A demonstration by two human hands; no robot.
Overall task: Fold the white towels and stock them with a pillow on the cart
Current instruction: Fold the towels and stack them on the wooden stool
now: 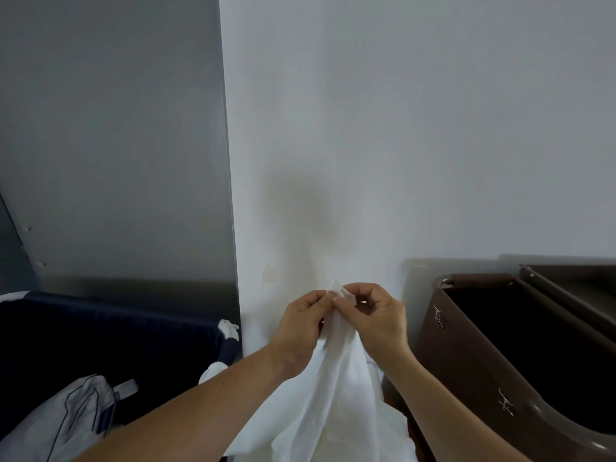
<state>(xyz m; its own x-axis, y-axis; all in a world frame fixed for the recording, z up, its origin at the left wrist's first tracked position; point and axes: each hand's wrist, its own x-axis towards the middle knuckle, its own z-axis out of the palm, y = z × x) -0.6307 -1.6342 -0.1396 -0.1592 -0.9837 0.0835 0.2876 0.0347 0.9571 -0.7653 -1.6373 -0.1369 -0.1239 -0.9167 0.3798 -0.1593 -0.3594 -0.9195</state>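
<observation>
A white towel (336, 395) hangs down in front of me at the bottom centre, bunched into long folds. My left hand (300, 325) and my right hand (380, 315) meet at its top end, both pinching the same corner of cloth between thumb and fingers, close to the white wall. The towel's lower part runs out of the frame. No pillow is in view.
A brown cart bag (466, 355) with a dark open inside stands at the right. A dark navy bin (100, 328) sits at the left with pale striped linen (66, 418) over its near edge. A grey door panel (116, 145) meets the white wall (400, 128).
</observation>
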